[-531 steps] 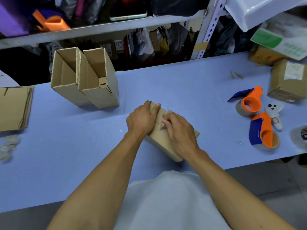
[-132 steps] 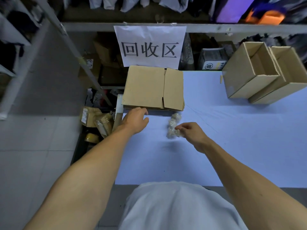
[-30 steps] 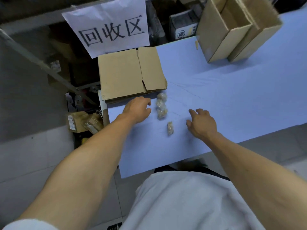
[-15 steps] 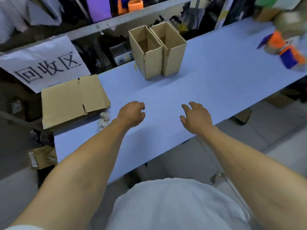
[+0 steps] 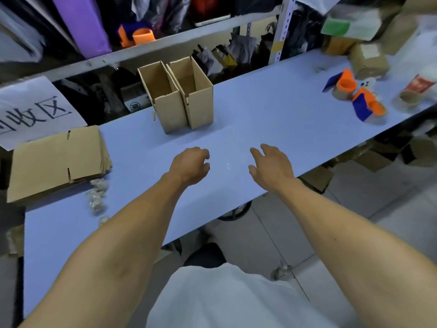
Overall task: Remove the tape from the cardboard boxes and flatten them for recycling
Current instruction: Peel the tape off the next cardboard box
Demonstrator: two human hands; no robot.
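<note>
Both hands hover over the blue table [image 5: 272, 119] at frame centre, holding nothing — the left hand [image 5: 190, 165] has its fingers loosely curled, the right hand [image 5: 272, 165] has them spread and relaxed. Two open cardboard boxes [image 5: 179, 93] stand upright, touching side by side, above the hands. A stack of flattened cardboard [image 5: 56, 159] lies at the left edge, with crumpled tape wads [image 5: 95, 197] just beside it — two orange-and-blue tape dispensers [image 5: 354, 95] sit at upper right.
</note>
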